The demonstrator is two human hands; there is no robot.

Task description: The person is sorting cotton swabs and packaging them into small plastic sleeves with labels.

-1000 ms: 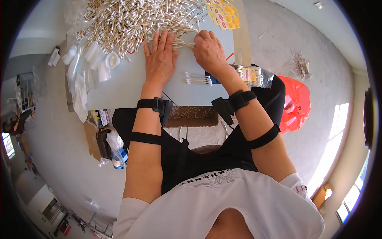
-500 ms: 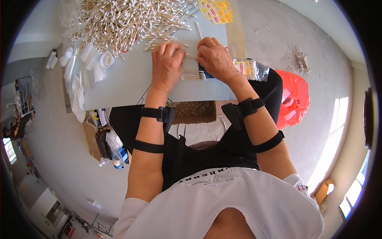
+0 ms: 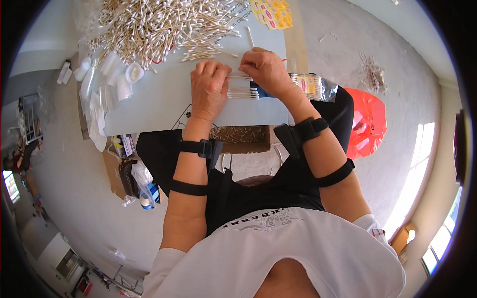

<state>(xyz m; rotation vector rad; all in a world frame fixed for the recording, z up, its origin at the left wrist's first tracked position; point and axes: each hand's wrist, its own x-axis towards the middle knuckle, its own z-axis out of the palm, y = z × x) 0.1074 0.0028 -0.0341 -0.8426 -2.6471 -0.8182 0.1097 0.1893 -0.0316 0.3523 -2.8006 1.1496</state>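
Between my two hands a cotton swab [image 3: 239,77] lies crosswise just above the table. My left hand [image 3: 208,88] is closed, its fingertips pinching the swab's left end. My right hand [image 3: 269,72] has its fingers curled in a pinch over the swab's right end; what lies between those fingertips is hidden. Just below, several swabs lie side by side in a flat row [image 3: 242,93], their right tips on a dark blue strip [image 3: 263,91] partly covered by my right hand. Beside my right wrist is a clear pouch of packed swabs [image 3: 309,85] with a yellow label.
A large heap of loose swabs [image 3: 164,27] covers the far left of the table [image 3: 154,107]. One swab [image 3: 250,36] lies apart near yellow labels [image 3: 272,14]. White rolls [image 3: 133,73] stand at left. Below the table edge sits a box of swabs [image 3: 243,139]; a red bag [image 3: 366,121] lies right.
Both hands have shifted slightly; the swab between them has come nearer to the row below. My right fingertips have moved left, toward my left hand.
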